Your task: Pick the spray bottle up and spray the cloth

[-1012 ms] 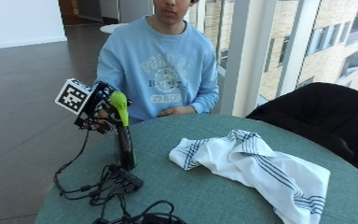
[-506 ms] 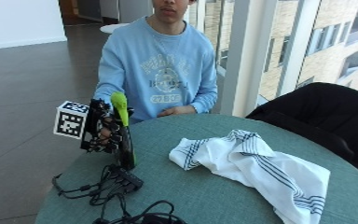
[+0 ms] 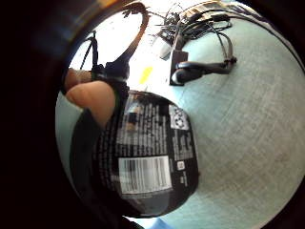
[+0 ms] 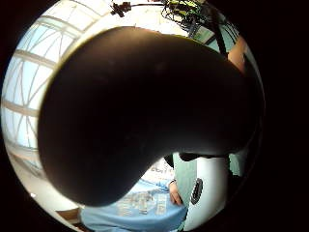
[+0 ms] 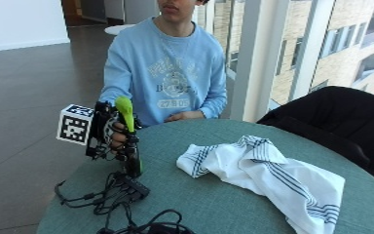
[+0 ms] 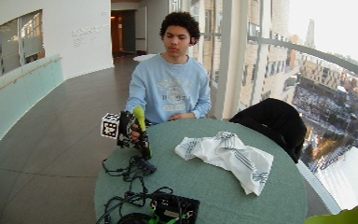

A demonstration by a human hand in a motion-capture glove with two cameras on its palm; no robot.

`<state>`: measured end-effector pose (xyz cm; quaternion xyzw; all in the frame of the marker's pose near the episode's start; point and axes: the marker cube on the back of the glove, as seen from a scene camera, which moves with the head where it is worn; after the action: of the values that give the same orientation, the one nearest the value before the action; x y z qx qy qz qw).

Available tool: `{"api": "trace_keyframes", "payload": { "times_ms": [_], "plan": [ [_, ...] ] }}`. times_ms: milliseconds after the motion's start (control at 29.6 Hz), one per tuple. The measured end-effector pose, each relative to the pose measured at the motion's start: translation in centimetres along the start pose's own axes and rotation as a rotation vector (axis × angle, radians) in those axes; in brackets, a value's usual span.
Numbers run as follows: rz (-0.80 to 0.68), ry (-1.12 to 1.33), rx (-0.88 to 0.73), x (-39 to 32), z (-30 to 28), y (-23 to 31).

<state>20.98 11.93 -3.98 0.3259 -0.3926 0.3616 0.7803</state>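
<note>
Sitting at the round green table (image 5: 239, 195) is the person in a pale blue sweatshirt (image 5: 167, 73), and the biggest thing on the tabletop is the white cloth (image 5: 265, 170) with dark blue stripes, crumpled and spread well apart from the gloved right hand (image 5: 112, 131), off toward the window side. Now over at the table's edge: that right hand is wrapped round the spray bottle (image 5: 130, 146), fingers curled about its neck just under the lime-green spray head, and the dark body hangs straight down below the hand. The bottle stands upright; whether its base touches the tabletop or sits just above it, I cannot tell. From the little-finger palm view the bottle's black label with its barcode fills the space beside the palm, bare fingertips pressed against it. The bare left hand (image 5: 184, 116) rests at the table's far rim, well away from both bottle and cloth. Just below the gripping hand, a small tangle of black cables (image 5: 116, 195) lies on the table.
</note>
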Motion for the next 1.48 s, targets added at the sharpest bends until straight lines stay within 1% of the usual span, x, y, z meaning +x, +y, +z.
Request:
{"api": "trace_keyframes", "payload": {
  "times_ms": [236, 371, 641, 911, 1315, 1484],
  "plan": [
    [-0.014, 0.035, 0.087, -0.1, 0.3, -1.0],
    [-0.028, 0.043, 0.108, -0.2, 0.2, -1.0],
    [-0.033, 0.089, 0.022, -0.2, 0.1, -0.1],
    [-0.041, 0.074, 0.011, 1.0, -0.2, 0.7],
    [-0.028, 0.129, 0.069, 1.0, 0.1, 0.1],
    [-0.037, 0.177, 0.000, -0.3, 0.6, -0.3]
  ]
}}
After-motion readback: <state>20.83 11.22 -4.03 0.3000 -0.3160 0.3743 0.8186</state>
